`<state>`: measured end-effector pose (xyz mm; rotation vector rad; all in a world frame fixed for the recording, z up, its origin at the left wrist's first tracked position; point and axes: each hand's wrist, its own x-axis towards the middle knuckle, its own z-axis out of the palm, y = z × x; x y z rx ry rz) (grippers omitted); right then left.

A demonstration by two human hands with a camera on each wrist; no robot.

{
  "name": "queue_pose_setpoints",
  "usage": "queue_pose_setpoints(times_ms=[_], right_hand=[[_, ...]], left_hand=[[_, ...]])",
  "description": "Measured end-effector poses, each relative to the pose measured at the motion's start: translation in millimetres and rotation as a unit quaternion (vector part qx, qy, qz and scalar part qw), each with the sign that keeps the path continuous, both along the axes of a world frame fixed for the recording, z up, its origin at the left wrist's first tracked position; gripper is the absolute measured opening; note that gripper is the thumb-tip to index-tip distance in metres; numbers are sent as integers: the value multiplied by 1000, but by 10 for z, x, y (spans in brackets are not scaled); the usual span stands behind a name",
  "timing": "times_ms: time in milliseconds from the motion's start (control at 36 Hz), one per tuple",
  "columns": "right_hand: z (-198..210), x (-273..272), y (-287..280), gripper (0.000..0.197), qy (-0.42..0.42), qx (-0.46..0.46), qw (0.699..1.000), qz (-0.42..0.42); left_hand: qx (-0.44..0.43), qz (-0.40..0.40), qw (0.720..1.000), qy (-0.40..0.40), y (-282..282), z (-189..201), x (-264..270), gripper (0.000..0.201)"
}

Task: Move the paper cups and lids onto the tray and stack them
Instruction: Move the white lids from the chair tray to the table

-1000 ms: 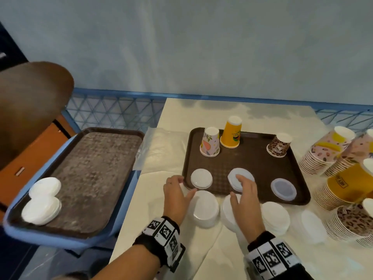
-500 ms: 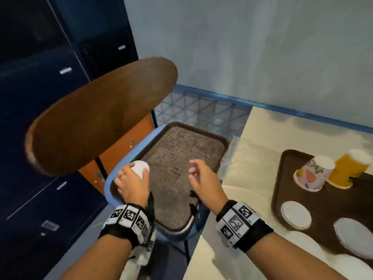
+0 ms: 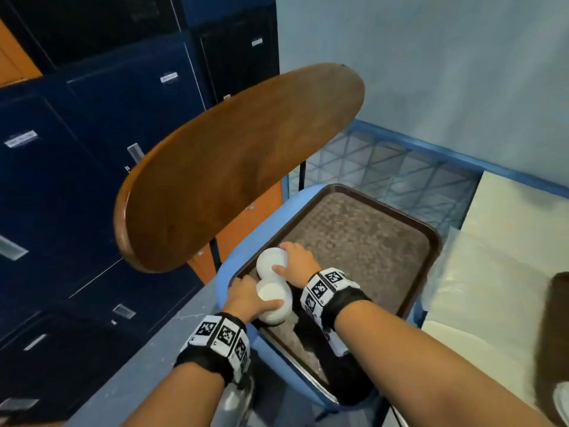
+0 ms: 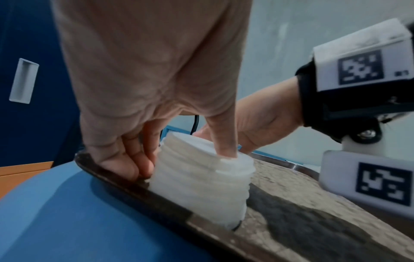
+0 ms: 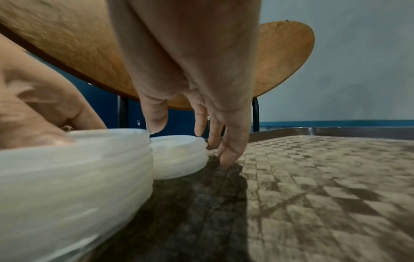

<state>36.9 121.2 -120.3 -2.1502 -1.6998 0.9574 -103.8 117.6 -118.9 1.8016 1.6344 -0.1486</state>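
Left hand: the left hand (image 3: pixel 246 295) reaches down at the tray's near-left corner; its fingers (image 4: pixel 125 159) and thumb are curled around the nearer lid stack (image 3: pixel 274 302), the thumb on its top
Right hand: the right hand (image 3: pixel 297 265) crosses over the tray; its thumb rests on the top of the farther lid stack (image 3: pixel 271 262) and its fingers (image 5: pixel 228 156) curl down the far side to the tray floor
Surface: brown tray (image 3: pixel 369 241) with a worn chequered floor, resting on a blue chair seat (image 3: pixel 224 272); wooden chair back (image 3: pixel 234 167) behind
Room: dark blue lockers (image 3: pixel 92 118) at left; pale wall (image 3: pixel 431 57); pale worktop (image 3: pixel 508 257) at right
Lids: two white stacks, touching, just inside the tray's left rim; the nearer one is taller
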Motion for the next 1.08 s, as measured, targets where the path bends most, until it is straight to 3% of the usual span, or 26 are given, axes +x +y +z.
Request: queue_pose_setpoints(times_ms=[111, 278, 361, 500, 639, 750, 889, 1083], right_hand=[[-43, -7, 101, 67, -48, -15, 998, 35], [-104, 5, 192, 72, -97, -63, 993, 1], [-67, 61, 180, 70, -55, -72, 995, -32], [91, 155, 22, 51, 55, 3, 990, -129], [312, 387, -380, 42, 167, 96, 954, -230], [480, 637, -867, 40, 195, 174, 921, -288], [618, 963, -1599, 39, 197, 237, 883, -354], [784, 1404, -2878, 37, 197, 284, 820, -456]], left_hand=[[-12, -6, 1000, -2, 23, -31, 10, 71], [-41, -16, 999, 4, 64, -46, 27, 71], [-61, -22, 998, -5, 77, -57, 41, 69], [-53, -51, 997, -14, 44, -23, 89, 65], [-45, 1, 993, -110, -49, 55, 145, 63], [-56, 46, 971, -228, -191, 167, 337, 62], [-110, 34, 931, -346, -541, 383, 803, 30], [-183, -44, 900, -392, -1335, 623, 1533, 44]])
